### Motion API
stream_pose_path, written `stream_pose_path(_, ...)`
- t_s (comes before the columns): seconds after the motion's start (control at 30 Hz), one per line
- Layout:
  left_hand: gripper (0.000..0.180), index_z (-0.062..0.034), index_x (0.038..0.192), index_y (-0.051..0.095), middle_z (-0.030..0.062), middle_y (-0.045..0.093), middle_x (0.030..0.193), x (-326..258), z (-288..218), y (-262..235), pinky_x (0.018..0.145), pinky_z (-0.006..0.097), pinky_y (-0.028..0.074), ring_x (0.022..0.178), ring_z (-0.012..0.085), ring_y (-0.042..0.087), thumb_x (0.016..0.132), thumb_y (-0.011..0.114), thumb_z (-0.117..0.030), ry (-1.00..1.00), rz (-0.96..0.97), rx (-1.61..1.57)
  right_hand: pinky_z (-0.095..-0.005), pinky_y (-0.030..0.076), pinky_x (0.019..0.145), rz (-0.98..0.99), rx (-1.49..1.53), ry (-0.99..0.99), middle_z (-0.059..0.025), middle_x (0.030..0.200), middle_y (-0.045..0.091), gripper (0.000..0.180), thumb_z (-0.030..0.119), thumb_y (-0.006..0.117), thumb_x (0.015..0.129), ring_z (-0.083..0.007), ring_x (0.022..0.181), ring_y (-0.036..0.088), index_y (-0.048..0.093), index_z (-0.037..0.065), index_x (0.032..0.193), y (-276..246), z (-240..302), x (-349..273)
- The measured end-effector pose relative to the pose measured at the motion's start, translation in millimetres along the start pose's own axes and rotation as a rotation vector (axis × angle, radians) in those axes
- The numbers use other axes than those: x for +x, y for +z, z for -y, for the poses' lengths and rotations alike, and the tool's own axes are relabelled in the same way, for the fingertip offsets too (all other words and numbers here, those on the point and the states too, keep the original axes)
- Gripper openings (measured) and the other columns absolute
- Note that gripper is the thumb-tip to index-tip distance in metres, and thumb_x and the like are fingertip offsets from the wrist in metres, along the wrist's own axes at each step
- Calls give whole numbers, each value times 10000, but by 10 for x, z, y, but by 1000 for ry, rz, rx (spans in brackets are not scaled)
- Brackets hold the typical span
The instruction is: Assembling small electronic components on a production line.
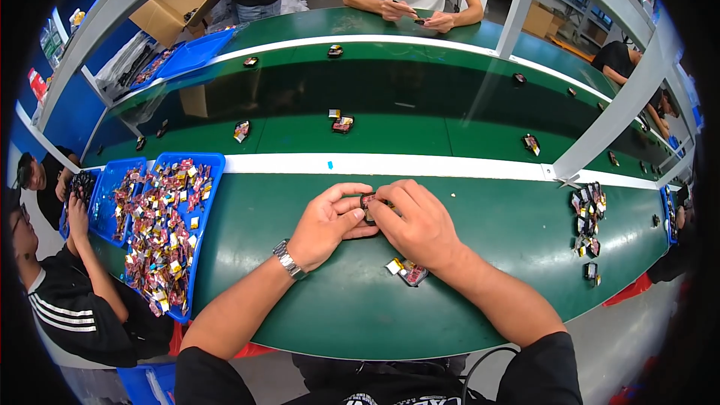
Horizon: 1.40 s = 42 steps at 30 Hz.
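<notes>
In front of me, over the green tabletop, my left hand [319, 229] pinches a small black housing [368, 204] between thumb and fingers. A reddish circuit part shows inside it. My right hand [421, 226] has its fingertips closed on the same piece and covers much of it, so the fine detail is hidden. Just below my right hand, a second black housing with a red circuit board [412, 275] lies on the table. A small white-and-yellow block [394, 265] is beside it.
Blue trays [217, 180] on the left are heaped with small circuit parts. A pile of similar housings [589, 217] sits on the right. Beyond a white rail [390, 166], a green conveyor belt [420, 139] carries scattered pieces. Grey posts frame the station; other people work around it.
</notes>
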<state>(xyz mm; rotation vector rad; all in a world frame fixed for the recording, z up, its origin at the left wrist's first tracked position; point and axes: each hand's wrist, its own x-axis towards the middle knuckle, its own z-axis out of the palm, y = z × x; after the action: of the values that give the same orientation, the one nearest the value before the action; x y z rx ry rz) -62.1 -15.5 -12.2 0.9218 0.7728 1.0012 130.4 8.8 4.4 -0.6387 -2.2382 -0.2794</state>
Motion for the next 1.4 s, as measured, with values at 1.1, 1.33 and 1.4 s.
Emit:
stream_pose_path(1.1, 367, 19, 1322, 451, 164, 573, 1257, -15, 0, 58, 936, 355, 563, 1096, 208, 623, 956, 475, 40, 14, -6, 215, -374, 482, 902, 250, 437, 228, -85, 1133, 560, 117, 76, 724, 762, -283, 1117, 513, 671, 78, 867, -95, -195, -58)
stream_pose_path(1.33, 390, 31, 1320, 440, 163, 574, 1215, -31, 0, 42, 924, 335, 564, 1079, 193, 626, 939, 522, 45, 96, 61, 232, -370, 478, 938, 296, 623, 444, -81, 1224, 564, 69, 109, 698, 827, -272, 1182, 494, 705, 73, 886, -64, -135, -91)
stream_pose_path(1.4, 385, 33, 1319, 439, 166, 572, 1220, -25, 7, 20, 921, 337, 565, 1073, 196, 629, 942, 519, 42, 83, 56, 213, -370, 478, 940, 293, 608, 443, -78, 1233, 565, 71, 118, 693, 833, -270, 1185, 493, 707, 71, 885, -65, -133, -91)
